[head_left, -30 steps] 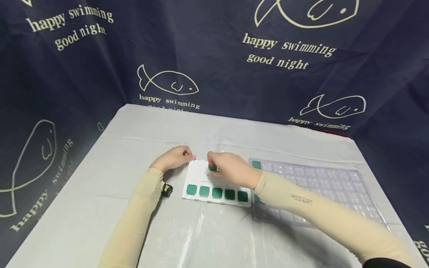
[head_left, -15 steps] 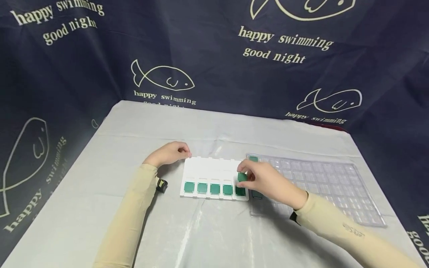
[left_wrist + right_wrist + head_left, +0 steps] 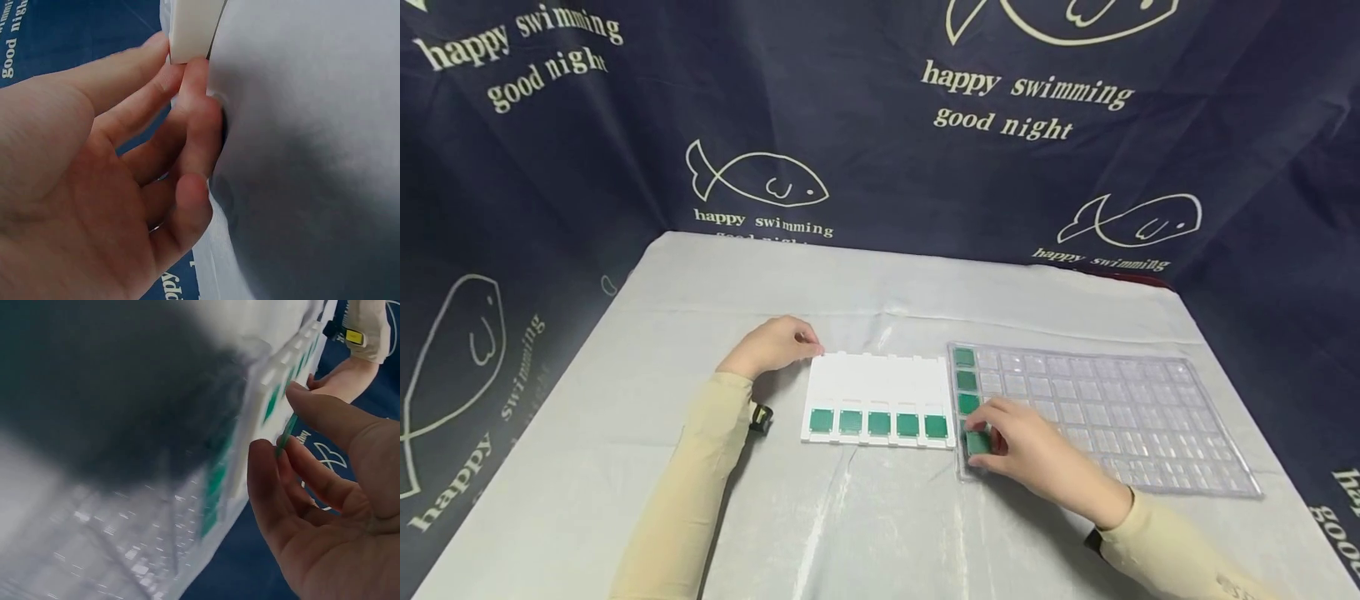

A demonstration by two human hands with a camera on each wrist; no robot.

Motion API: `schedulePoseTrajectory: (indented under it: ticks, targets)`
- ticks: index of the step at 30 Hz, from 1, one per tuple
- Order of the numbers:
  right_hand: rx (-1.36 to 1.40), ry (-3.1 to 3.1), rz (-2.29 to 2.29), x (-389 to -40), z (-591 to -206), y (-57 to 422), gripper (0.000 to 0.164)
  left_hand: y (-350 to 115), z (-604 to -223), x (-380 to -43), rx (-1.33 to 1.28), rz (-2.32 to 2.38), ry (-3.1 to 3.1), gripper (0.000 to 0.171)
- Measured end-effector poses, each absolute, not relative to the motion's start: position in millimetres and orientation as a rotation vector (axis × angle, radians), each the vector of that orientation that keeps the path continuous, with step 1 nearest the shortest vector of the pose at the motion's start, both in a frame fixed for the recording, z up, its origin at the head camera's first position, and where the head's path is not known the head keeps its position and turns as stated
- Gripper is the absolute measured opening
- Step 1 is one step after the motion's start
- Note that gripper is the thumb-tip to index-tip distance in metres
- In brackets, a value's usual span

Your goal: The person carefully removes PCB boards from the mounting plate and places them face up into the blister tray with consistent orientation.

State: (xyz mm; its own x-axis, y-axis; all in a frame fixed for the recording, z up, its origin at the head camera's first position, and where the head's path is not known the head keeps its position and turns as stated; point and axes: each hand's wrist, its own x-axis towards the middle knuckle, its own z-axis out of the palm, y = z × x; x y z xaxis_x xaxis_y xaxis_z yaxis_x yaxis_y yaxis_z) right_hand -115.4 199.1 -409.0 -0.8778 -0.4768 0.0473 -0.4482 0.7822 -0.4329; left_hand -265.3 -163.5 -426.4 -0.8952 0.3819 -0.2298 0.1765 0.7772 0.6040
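A white rectangular tray (image 3: pixel 880 377) lies mid-table, with several green square circuit boards (image 3: pixel 879 423) along its near row. My left hand (image 3: pixel 775 343) pinches its far left corner; in the left wrist view, thumb and fingertips (image 3: pixel 196 72) meet at the white end. My right hand (image 3: pixel 1045 457) pinches one green circuit board (image 3: pixel 978 442) by its edges, thumb on the near side. It is over the near left part of a clear compartment tray (image 3: pixel 1112 402), whose left column holds more green boards (image 3: pixel 966 380). In the right wrist view, the held board (image 3: pixel 287 432) appears edge-on.
The clear tray sits to the right of the white one, their edges close together. Grey-white cloth (image 3: pixel 760 283) covers the table. Dark blue printed curtains (image 3: pixel 880 125) enclose the back and sides. Each wrist wears a black strapped device (image 3: pixel 761 418).
My right hand has carried the green board from above the white tray rightward to the clear tray's left column. My left hand has stayed at the white tray's corner.
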Motion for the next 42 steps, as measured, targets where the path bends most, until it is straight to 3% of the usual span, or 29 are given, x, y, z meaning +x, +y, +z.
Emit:
schedulePoseTrajectory:
  ticks: [20, 35, 42]
  targets:
    - [-0.676, 2.864, -0.654, -107.6, -423.6, 204.8, 0.032, -159.5, -427.3, -264.0, 0.383, 0.795, 2.669, 0.023]
    - [-0.751, 2.921, -0.523, -133.1, -392.5, 180.3, 0.019, -158.4, -426.3, -264.4, 0.375, 0.755, 2.678, 0.027]
    - [-0.79, 2.949, -0.355, -141.9, -387.0, 161.6, 0.024, -158.1, -426.2, -262.8, 0.377, 0.736, 2.682, 0.027]
